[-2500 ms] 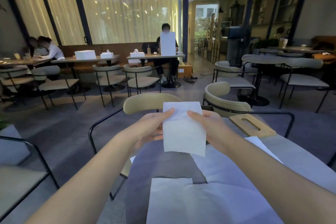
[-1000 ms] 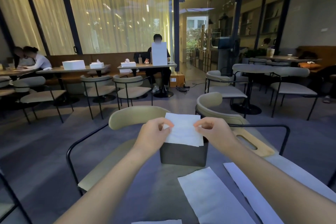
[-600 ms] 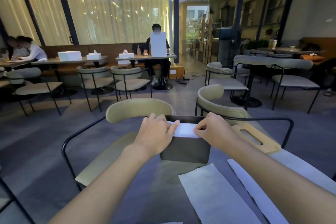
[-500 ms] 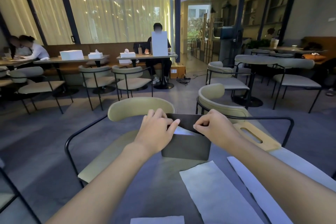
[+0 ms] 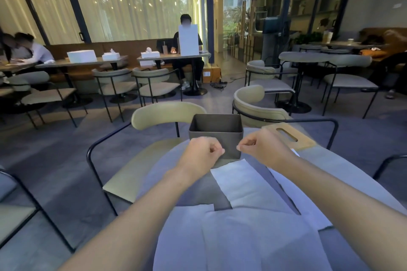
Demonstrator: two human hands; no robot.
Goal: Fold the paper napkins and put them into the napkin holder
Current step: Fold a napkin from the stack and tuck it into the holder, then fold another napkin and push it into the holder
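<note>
A dark grey box-shaped napkin holder point(image 5: 217, 132) stands at the far edge of the round table point(image 5: 191, 189). From here its inside looks dark, and no napkin shows above the rim. My left hand point(image 5: 201, 153) and my right hand point(image 5: 262, 146) hover just in front of the holder, a little apart, fingers curled shut with nothing in them. Several unfolded white paper napkins lie flat on the table nearer to me, one point(image 5: 240, 182) right behind the hands and larger ones point(image 5: 231, 240) at the bottom.
A wooden lid with a slot point(image 5: 288, 135) lies to the right of the holder. A beige chair point(image 5: 163, 114) with a black metal frame stands across the table, another point(image 5: 253, 103) beyond on the right. More tables, chairs and seated people fill the room behind.
The folded napkin went from my hands down into the holder. Both hands let go and drew back toward me, fingers now curled shut in front of the holder.
</note>
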